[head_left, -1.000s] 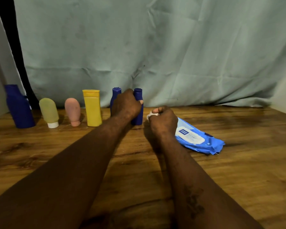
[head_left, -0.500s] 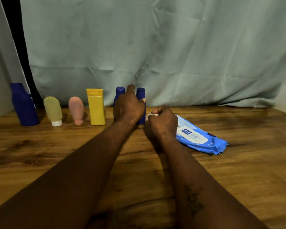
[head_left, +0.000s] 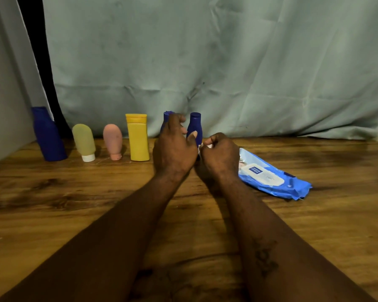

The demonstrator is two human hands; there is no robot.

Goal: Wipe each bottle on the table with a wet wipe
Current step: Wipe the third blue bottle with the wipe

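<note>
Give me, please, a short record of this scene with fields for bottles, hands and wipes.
bottles: six upright in a row: large blue bottle, green tube, pink tube, yellow bottle, left small blue bottle, right small blue bottle
left hand: fingers loose, in front of the two small ones
right hand: pinches a white wet wipe
wipe pack: blue, flat on the table

Perhaps six bottles (head_left: 137, 138) line up left of the pack (head_left: 271, 177).

Single head-worn wide-angle view, facing forward and down over the table (head_left: 52, 214); left hand (head_left: 175, 149) and right hand (head_left: 219, 153) centre frame, close; forearms (head_left: 118, 236) enter at lower edge; cloth backdrop (head_left: 249, 62) fills upper half.
</note>
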